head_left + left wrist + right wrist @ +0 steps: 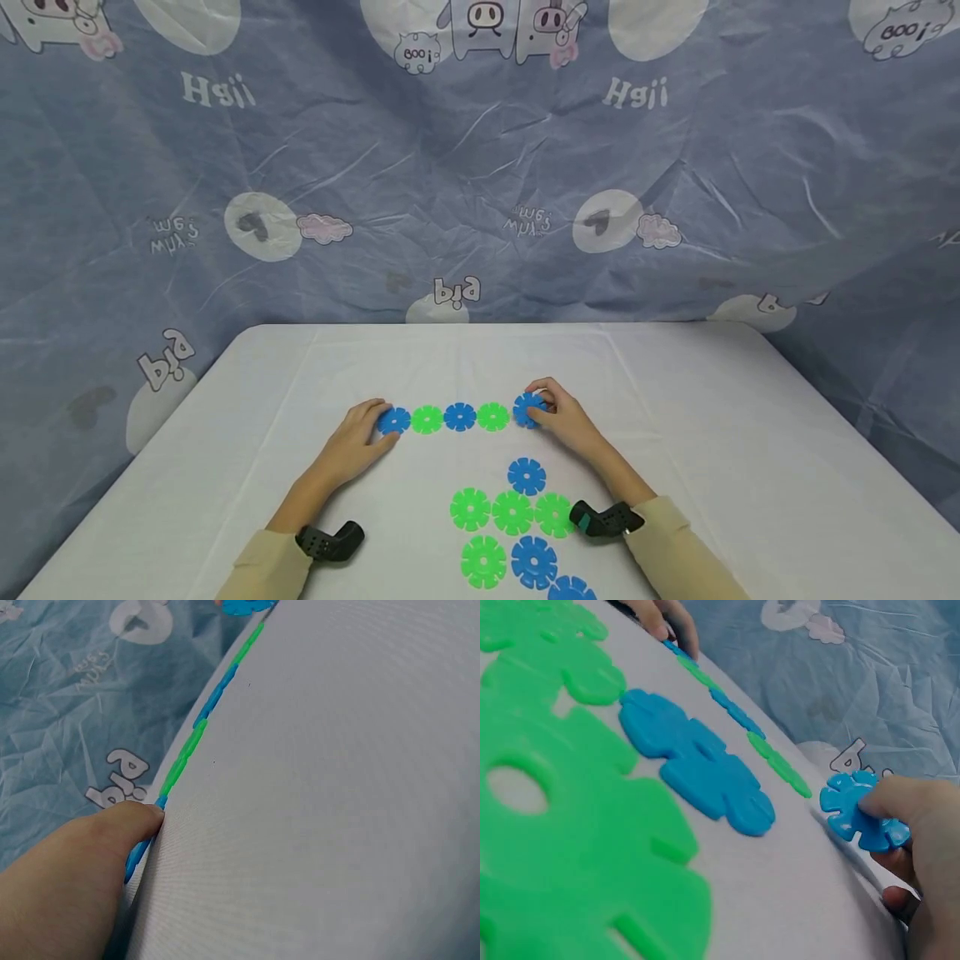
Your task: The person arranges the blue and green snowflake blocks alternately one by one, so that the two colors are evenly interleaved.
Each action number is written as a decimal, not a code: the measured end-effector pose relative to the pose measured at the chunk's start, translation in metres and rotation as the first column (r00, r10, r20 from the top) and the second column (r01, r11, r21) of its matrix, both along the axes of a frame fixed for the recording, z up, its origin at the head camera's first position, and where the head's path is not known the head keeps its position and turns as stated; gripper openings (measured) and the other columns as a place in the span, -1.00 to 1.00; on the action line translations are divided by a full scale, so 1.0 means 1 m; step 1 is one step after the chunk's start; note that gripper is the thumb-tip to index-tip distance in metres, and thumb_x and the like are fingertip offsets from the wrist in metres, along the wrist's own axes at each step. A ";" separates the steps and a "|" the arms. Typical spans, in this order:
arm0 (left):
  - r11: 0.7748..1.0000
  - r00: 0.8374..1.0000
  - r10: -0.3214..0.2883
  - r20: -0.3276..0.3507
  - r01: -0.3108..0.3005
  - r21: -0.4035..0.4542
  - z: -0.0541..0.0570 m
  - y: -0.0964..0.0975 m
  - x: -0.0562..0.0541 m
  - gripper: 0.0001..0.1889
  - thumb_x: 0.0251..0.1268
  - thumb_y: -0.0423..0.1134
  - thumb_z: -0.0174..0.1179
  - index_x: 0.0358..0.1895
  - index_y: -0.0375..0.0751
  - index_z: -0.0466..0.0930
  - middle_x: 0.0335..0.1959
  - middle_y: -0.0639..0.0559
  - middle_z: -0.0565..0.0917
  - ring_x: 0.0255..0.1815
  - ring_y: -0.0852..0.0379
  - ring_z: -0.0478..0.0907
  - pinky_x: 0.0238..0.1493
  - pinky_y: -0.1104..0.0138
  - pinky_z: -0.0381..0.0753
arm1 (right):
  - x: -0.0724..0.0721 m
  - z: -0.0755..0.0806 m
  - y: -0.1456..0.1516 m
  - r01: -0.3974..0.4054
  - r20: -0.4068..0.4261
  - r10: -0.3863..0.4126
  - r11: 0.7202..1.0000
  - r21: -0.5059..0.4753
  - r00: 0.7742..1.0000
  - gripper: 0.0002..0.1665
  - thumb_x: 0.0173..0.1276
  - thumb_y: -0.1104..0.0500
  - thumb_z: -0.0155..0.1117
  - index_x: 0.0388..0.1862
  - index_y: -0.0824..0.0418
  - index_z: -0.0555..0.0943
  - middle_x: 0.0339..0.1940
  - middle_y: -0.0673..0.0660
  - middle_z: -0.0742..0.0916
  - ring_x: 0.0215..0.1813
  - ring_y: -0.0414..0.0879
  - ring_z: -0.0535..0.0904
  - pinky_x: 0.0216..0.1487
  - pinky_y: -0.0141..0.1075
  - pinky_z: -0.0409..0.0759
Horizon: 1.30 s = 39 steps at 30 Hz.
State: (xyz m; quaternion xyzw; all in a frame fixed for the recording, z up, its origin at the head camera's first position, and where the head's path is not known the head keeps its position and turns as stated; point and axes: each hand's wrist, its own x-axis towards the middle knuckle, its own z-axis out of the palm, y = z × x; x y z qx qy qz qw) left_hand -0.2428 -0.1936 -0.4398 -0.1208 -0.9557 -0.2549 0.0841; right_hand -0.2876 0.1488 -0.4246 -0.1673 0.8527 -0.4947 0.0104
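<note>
Beyond four green discs, right fingers around pinched blue disc, left fingers spread

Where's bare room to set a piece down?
The white table is bare beyond the disc row, right of the right hand, and between the left hand and the loose discs. Crowded: along the row between both hands, and among the loose discs.
</note>
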 end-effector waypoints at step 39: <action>1.000 1.000 -0.001 0.011 0.001 0.005 0.001 0.001 0.001 -0.38 0.20 0.04 0.08 0.26 -0.26 0.28 0.30 -0.21 0.27 0.34 -0.19 0.16 0.24 -0.13 0.23 | 0.004 -0.007 -0.004 0.113 -0.263 -0.020 0.933 0.341 0.965 -0.69 0.16 0.05 0.21 -0.09 0.02 0.59 -0.11 0.05 0.56 -0.06 -0.04 0.39 -0.02 -0.09 0.19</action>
